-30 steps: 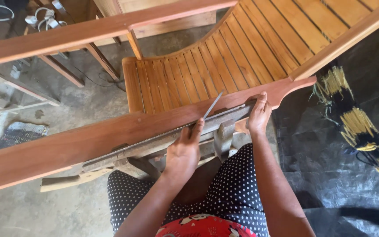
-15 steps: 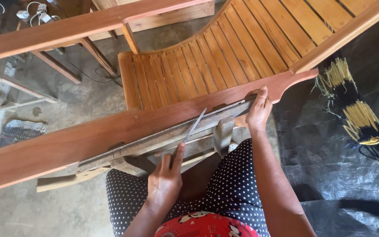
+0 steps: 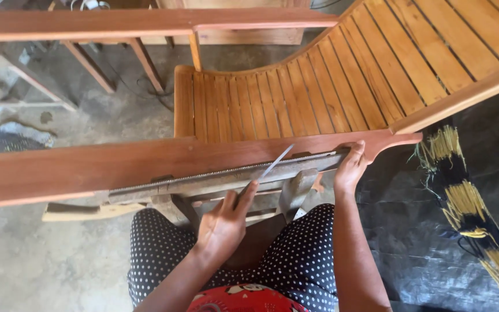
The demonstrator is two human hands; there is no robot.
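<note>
Saw blade (image 3: 226, 173) lies teeth-up along a wooden clamp (image 3: 203, 188), between both hands; left hand (image 3: 223, 222) grips a slim file (image 3: 274, 164) laid across the teeth, right hand (image 3: 350, 167) clasps the blade's end.

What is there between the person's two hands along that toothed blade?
In the head view, the left hand holds a thin metal file against the saw blade; between it and the right hand lie bare blade and the grey clamp bar.
</note>
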